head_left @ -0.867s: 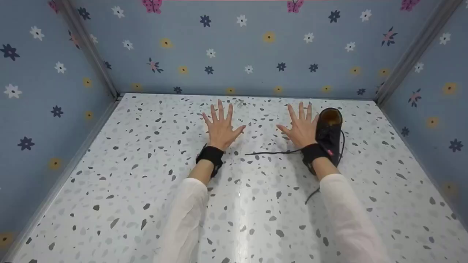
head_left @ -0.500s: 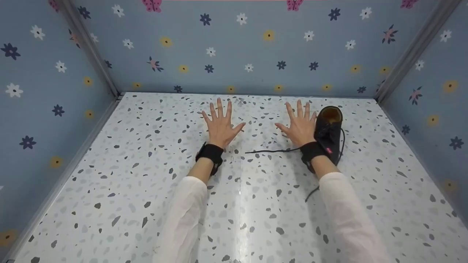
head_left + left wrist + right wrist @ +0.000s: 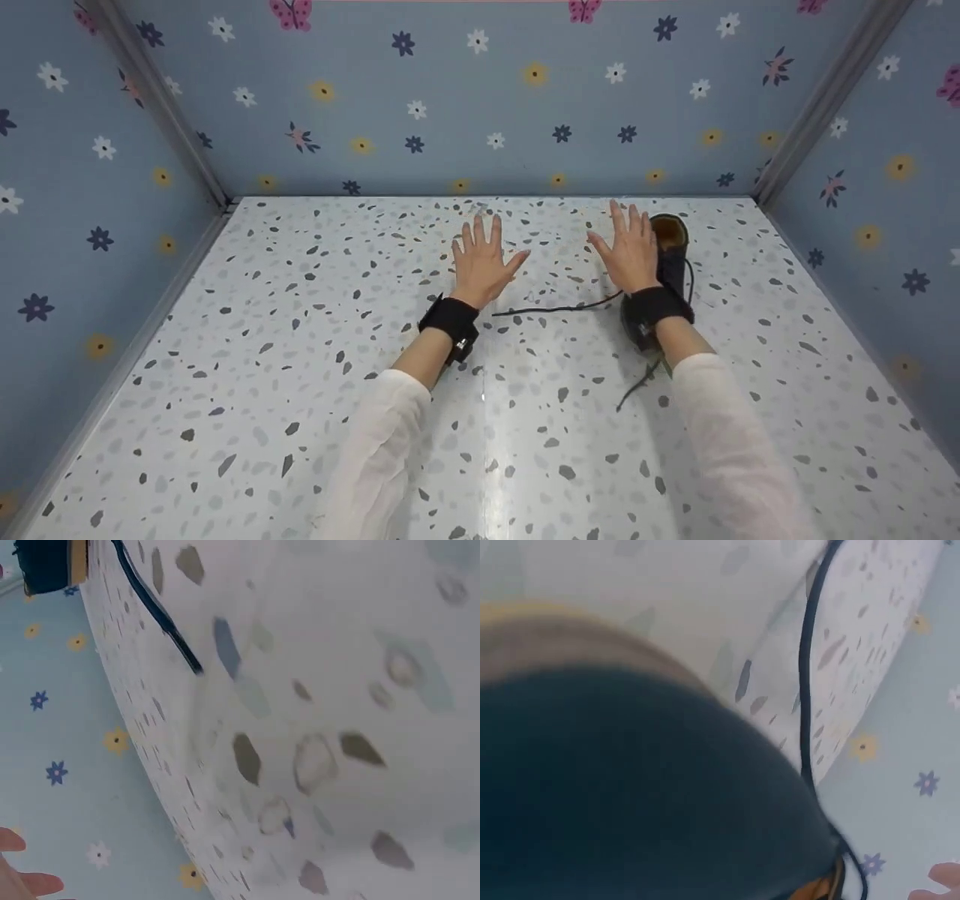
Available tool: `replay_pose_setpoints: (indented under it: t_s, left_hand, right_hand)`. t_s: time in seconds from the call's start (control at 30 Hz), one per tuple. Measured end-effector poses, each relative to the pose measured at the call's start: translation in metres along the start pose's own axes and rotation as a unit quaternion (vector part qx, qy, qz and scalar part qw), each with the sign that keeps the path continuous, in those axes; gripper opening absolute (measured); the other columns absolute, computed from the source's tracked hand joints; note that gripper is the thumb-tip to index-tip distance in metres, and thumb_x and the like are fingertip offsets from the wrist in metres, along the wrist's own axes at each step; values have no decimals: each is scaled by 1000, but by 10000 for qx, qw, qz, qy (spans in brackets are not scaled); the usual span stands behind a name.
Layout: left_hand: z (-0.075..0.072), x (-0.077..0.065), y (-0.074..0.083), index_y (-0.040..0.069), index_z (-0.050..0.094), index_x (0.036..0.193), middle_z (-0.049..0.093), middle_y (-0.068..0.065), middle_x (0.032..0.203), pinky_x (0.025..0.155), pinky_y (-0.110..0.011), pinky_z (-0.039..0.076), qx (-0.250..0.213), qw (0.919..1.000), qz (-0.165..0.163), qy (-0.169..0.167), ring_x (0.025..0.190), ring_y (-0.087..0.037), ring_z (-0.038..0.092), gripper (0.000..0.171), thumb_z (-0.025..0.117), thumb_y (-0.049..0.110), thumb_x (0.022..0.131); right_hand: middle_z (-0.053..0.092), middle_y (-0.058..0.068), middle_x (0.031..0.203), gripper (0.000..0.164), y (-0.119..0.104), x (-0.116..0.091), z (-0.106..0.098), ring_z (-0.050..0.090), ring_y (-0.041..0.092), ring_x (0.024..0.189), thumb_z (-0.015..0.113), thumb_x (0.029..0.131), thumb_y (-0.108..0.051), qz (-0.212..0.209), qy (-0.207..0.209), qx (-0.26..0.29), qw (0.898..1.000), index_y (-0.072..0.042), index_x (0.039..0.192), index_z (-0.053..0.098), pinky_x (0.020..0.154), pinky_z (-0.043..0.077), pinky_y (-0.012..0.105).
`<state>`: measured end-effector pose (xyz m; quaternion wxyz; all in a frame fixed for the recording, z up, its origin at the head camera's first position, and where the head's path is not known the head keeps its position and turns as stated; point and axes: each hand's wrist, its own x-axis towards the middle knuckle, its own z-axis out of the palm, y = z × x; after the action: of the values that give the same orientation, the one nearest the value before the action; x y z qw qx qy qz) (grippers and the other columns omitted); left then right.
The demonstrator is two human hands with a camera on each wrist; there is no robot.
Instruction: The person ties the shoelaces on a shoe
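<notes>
A dark shoe (image 3: pixel 674 262) with a tan lining lies at the right, its opening toward the back wall. Over its left side is my right hand (image 3: pixel 631 255), fingers extended; whether it touches the shoe cannot be seen. My right hand and wristband hide part of the shoe. One loose black lace (image 3: pixel 555 308) runs left across the surface. My left hand (image 3: pixel 480 264) is spread beyond that lace's free end, holding nothing. In the right wrist view, the rounded toe of the shoe (image 3: pixel 645 780) fills the lower left. The lace tip (image 3: pixel 187 656) shows in the left wrist view.
The speckled white tabletop (image 3: pixel 300 360) is bounded by a flowered blue back wall (image 3: pixel 450 90) and side walls at left and right. A second lace end (image 3: pixel 637 385) trails toward the front, near the right forearm.
Both hands have moved to the right, and their fingers have drawn closer together. My right hand now overlaps the shoe more. The head view has shifted slightly; the shoe appears to stay in place.
</notes>
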<state>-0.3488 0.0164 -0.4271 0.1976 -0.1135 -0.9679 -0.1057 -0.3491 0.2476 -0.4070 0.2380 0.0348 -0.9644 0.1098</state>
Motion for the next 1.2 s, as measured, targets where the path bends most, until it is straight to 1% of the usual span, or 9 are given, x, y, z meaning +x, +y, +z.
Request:
replay_pose_setpoints:
  t_s: [0.2,0.33,0.4,0.5,0.63,0.73,0.87,1.0,1.2]
  left_hand:
    - [0,-8,36,13,13,117,16,-16,113,72,-41,22,-336,9980,462,-285,100,-29,14,70,16,59,64]
    - [3,-14,58,11,16,115,19,-15,109,66,-34,30,-546,9946,818,-343,96,-27,22,68,19,57,66]
    - [4,-15,67,10,17,115,20,-15,107,63,-32,32,-560,9934,946,-330,94,-26,24,67,20,56,66]
    - [7,-16,77,10,17,115,19,-15,108,62,-33,32,-568,9926,986,-417,94,-26,24,66,20,56,67]
    - [10,-18,87,11,15,115,18,-14,110,64,-34,31,-646,9902,1002,-734,95,-27,23,67,19,57,66]
    - [14,-19,97,11,16,115,20,-14,108,63,-33,32,-799,9867,1074,-925,93,-26,25,68,19,57,66]
    - [18,-21,113,10,17,114,22,-13,106,60,-32,34,-1101,9807,1138,-1152,91,-25,28,68,22,57,65]
    - [23,-23,128,12,17,114,23,-11,105,59,-32,34,-1247,9752,1185,-1392,90,-23,28,70,19,59,63]
    - [33,-24,147,11,19,114,25,-10,105,61,-32,33,-1333,9712,1207,-1562,88,-23,30,73,18,62,60]
  right_hand:
    - [10,13,117,58,32,-5,-13,0,26,104,31,70,-47,563,-60,505,9971,-21,117,8,79,6,40]
    - [8,13,117,59,51,-10,-16,-2,28,103,32,70,-47,925,-72,733,9930,-23,117,6,77,7,43]
    - [7,12,118,59,57,-12,-17,-3,28,103,32,69,-47,1083,-82,801,9909,-24,117,5,77,7,44]
    - [5,13,118,60,64,-15,-16,-3,29,103,32,69,-48,1228,-135,874,9885,-23,117,5,77,7,44]
    - [4,13,118,62,68,-18,-15,-1,29,103,31,68,-49,1347,-259,940,9861,-21,117,6,76,10,45]
    - [4,13,118,63,70,-20,-16,1,29,103,32,67,-50,1428,-346,1083,9832,-21,117,6,74,12,46]
    - [2,13,118,65,72,-20,-19,1,29,103,33,66,-51,1620,-480,1285,9772,-24,117,2,72,13,48]
    - [1,13,118,67,75,-21,-19,3,31,102,33,65,-52,1792,-569,1380,9724,-24,117,0,71,13,49]
    - [5,16,117,72,82,-26,-16,9,34,100,35,64,-52,1898,-587,1477,9689,-19,117,-2,71,15,48]
